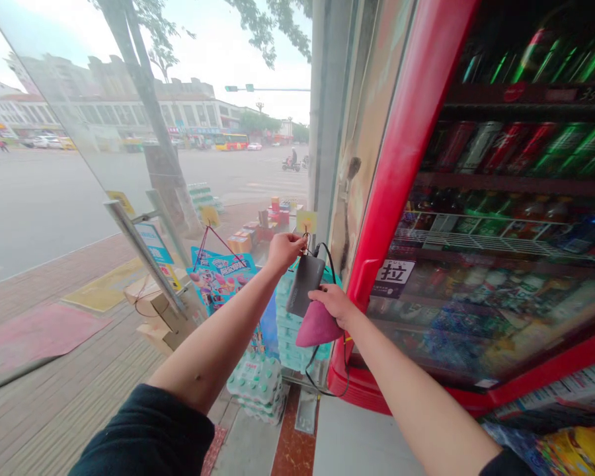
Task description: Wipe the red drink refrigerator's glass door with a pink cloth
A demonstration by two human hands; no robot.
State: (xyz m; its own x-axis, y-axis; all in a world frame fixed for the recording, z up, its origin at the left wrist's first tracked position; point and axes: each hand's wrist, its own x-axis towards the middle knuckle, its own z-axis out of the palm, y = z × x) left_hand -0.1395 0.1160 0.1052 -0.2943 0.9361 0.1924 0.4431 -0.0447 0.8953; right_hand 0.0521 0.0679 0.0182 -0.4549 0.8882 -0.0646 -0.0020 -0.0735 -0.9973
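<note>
Power bank [305, 285] hangs upright between your hands, just in front of the red fridge [406, 132]. Your left hand [285, 250] is pinched closed on the black cable [347, 370] at its top end. Your right hand [333, 304] grips its lower end together with a pink cloth [317, 327]. The cable looks already plugged in, though its loop hangs loose. Bottle packs [258, 387] stand below, beside the glass door [79, 165].
</note>
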